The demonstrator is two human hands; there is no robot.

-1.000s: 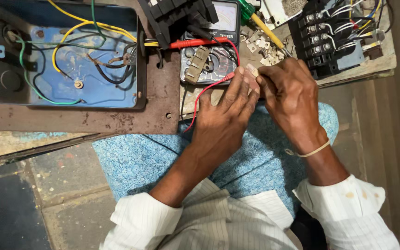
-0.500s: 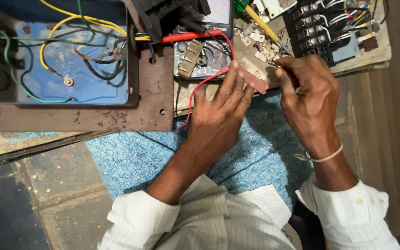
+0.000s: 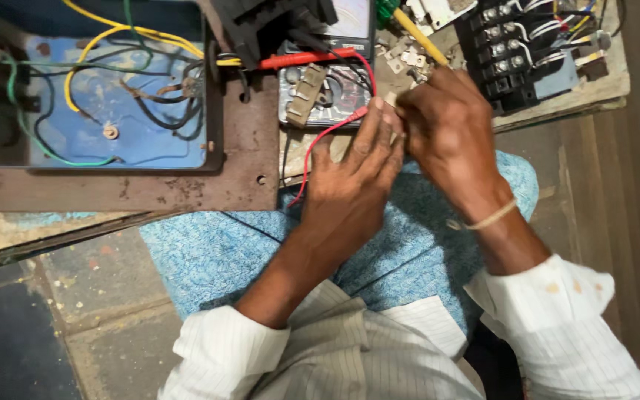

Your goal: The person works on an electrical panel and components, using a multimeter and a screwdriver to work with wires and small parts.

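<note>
Small part — between both hands.

Two hands in view: left hand, right hand, fingertips meeting at 12 o'clock of centre. One small pale part pinched between them, kind unclear. One rusty metal box at 10 o'clock, one blue inner plate inside. Wires in box: two yellow, one green, black ones tangled, count unclear. One red probe lead at 12 o'clock. One meter at top edge, partly cut off. One yellow-shafted screwdriver at 1 o'clock. One black terminal block at 2 o'clock; screw count unclear. One blue cloth over lap. One wrist band, right wrist.
</note>
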